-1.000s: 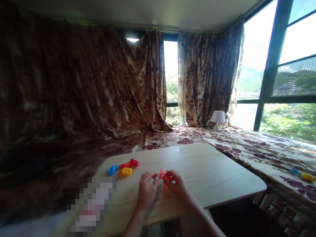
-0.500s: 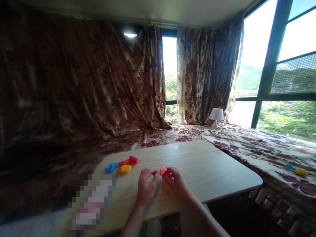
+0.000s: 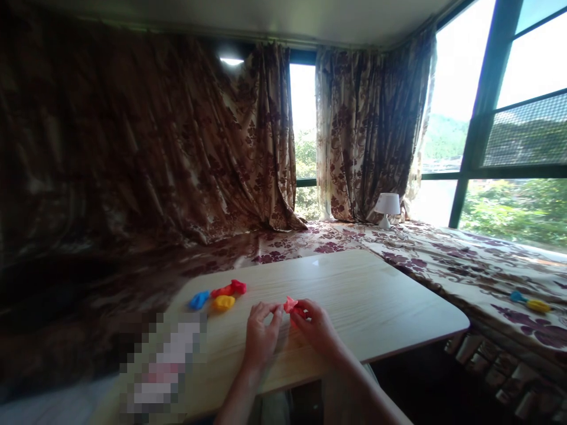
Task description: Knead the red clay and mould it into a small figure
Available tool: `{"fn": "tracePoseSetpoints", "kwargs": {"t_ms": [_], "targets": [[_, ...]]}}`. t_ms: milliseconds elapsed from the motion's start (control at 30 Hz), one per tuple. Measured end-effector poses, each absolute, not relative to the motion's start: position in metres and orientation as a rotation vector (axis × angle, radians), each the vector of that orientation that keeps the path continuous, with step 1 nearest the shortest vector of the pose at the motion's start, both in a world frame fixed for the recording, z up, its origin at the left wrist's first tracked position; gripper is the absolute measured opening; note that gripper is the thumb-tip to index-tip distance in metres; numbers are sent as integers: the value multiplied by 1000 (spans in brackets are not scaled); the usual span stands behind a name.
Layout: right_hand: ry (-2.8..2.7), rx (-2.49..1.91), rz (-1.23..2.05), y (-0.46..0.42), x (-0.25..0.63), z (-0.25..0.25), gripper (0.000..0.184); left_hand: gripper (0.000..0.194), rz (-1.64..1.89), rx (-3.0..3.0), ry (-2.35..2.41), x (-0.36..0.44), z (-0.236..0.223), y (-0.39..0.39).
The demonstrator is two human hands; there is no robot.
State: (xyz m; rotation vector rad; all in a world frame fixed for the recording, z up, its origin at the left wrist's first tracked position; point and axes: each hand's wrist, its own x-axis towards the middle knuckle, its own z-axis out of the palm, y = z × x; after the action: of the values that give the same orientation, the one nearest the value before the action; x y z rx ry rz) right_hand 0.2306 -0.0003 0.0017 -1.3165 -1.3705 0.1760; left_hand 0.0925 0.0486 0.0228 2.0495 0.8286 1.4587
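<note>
Over the near middle of the table, a small crumpled coral-red piece (image 3: 290, 304) of soft-looking material is between my two hands. My right hand (image 3: 312, 319) pinches it from the right, with a darker red part bulging under the fingers. My left hand (image 3: 262, 330) has its thumb and index fingertips pinched together at the piece's left edge. To the left on the table lie similar soft pieces: a red one (image 3: 229, 288), a blue one (image 3: 199, 300) and a yellow one (image 3: 224, 303). Their exact kind cannot be made out.
The pale wood-grain table (image 3: 354, 295) has rounded corners. A pixelated, blurred item (image 3: 166, 366) lies at its near left. Flowered cloth (image 3: 443, 260) covers the ledge behind and right, bearing a white lamp (image 3: 387, 205) and a blue-and-yellow item (image 3: 538, 306). Patterned curtains (image 3: 248, 141) hang behind.
The whole view has shifted very slightly. Both hands stay at the coral-red piece with almost the same grip; the other pieces have not moved on the table.
</note>
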Motion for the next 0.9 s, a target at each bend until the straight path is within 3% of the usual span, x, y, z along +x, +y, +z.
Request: {"fn": "tracePoseSetpoints", "kwargs": {"t_ms": [433,667,900], "targets": [[-1289,-1306,202,1,231,2,13,22,1424,1999,802,91,19,51],[-1246,-1202,255,-1,232,6,19,22,1430,2349,811,98,11,49],[-1393,-1120,294,-6,229,11,22,19,1423,2328,831,98,9,51]]}}
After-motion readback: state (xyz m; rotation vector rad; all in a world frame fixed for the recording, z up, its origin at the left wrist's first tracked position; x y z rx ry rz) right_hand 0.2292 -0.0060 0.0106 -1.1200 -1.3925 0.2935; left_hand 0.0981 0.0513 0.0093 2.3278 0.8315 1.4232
